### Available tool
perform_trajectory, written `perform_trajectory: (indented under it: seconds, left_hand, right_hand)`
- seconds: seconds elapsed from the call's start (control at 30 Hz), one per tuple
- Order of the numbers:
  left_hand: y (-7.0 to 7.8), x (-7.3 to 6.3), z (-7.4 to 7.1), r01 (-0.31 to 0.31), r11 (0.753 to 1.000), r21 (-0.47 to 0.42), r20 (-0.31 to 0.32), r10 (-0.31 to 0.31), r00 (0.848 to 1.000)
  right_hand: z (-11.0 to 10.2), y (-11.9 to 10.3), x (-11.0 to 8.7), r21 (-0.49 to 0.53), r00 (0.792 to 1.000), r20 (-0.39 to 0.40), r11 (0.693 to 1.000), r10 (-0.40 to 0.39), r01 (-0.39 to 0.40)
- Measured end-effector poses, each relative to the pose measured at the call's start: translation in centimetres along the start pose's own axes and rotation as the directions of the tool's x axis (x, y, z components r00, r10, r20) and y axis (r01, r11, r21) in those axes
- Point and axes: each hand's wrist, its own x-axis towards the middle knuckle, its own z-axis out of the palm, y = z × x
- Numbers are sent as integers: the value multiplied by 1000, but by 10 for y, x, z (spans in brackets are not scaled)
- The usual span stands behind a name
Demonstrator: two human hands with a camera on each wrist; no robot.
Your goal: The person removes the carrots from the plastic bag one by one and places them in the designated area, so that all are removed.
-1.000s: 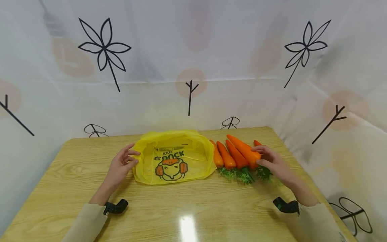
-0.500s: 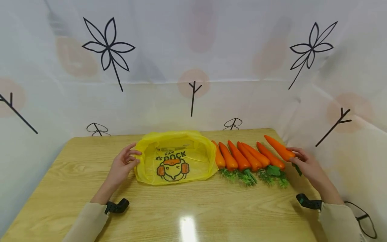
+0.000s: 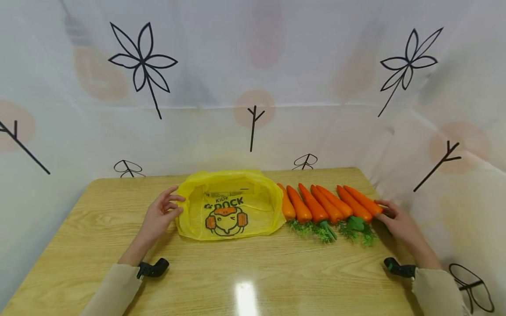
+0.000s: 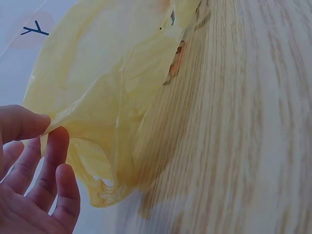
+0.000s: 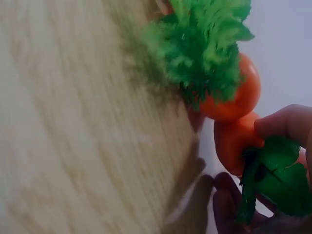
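A yellow plastic bag lies with its opening facing me, a cartoon face and lettering showing inside. At its left edge, the thumb and a finger of my left hand pinch the thin film, as the left wrist view shows. Right of the bag, several orange carrots lie side by side, tips away from me and green tops toward me. The rightmost carrot is held at its thick end by my right hand. Its dark green leaf shows between thumb and fingers in the right wrist view.
Everything rests on a wood-grain table. A white cloth backdrop with plant drawings rises behind and at both sides. The leftmost carrot touches or lies very near the bag's right edge.
My right hand has carried a carrot rightward from above the row and lowered it to the row's right end. My left hand stays at the bag's edge.
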Motion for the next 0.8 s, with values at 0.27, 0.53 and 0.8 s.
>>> perform_trajectory:
  seconds: [0.27, 0.53, 0.8]
  left_hand:
    - [2, -1, 3, -56, 998, -4, -15, 56, 998]
    - [1, 0, 0, -64, 998, 25, -19, 64, 998]
    - [8, -8, -2, -98, 983, 155, -52, 107, 993]
  right_hand:
    - [3, 7, -1, 27, 1000, -11, 1000, 15, -15]
    - [0, 0, -2, -9, 998, -37, 999, 46, -47]
    - [-4, -3, -4, -73, 992, -122, 997, 30, -39]
